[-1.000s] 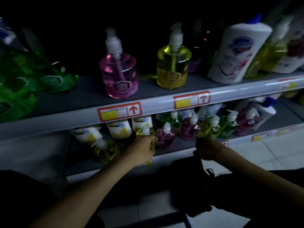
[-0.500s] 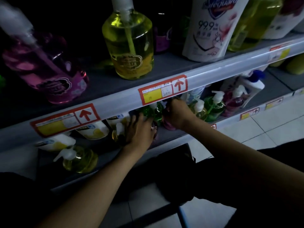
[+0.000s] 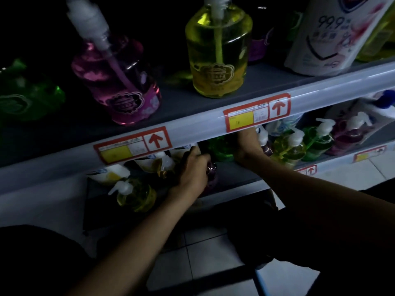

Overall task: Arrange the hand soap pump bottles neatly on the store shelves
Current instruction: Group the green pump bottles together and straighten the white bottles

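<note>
Looking down from my head, I am part-way through straightening the lower shelf (image 3: 235, 177) at the centre of the frame. My left hand (image 3: 192, 170) is curled round a purple pump bottle (image 3: 212, 171). My right hand (image 3: 248, 147) sits apart from it, just beside a green pump bottle (image 3: 220, 149), though in this gloom I cannot tell whether its fingers grip anything. Next, I judge, both bottles want sliding toward the right of the frame, into line with the yellow pump bottle (image 3: 291, 149).
</note>
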A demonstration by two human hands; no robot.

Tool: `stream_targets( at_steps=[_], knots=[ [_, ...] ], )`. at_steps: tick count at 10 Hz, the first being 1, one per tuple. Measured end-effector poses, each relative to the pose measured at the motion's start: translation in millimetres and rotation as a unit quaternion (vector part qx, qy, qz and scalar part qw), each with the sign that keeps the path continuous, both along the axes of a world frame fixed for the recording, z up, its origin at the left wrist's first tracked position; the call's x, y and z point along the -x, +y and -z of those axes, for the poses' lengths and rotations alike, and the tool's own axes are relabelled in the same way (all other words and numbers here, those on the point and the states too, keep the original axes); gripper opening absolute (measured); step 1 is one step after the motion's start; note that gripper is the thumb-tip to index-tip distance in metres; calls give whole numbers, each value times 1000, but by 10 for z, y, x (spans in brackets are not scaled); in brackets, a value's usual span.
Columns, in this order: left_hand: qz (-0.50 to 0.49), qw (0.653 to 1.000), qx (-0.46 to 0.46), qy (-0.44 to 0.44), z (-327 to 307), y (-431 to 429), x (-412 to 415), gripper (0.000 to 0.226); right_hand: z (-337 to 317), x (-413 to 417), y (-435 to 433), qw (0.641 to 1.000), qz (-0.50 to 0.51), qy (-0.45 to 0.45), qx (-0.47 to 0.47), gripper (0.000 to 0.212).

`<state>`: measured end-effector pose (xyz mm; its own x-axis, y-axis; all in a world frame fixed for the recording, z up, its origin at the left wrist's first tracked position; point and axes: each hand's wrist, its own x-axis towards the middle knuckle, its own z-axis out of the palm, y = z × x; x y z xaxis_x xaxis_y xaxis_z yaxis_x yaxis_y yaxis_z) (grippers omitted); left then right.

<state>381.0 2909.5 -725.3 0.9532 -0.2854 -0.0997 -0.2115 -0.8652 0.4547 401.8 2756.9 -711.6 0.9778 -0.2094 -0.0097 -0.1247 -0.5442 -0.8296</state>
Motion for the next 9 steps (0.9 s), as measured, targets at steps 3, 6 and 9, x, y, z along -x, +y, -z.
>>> stream_targets(
  at_steps=[3,6,9],
  knots=[
    [28,990,141,-7,-279,221,201,74,-591,735,-55,990,-27,-53,125,38],
    [130,899,325,262,-844,714,860,72,-1347,1387,371,982,-133,-133,25,14],
    [29,837,517,175,-1764,1224,1116,53,-2191,942,957,937,-222,-142,-227,12]
  ],
)
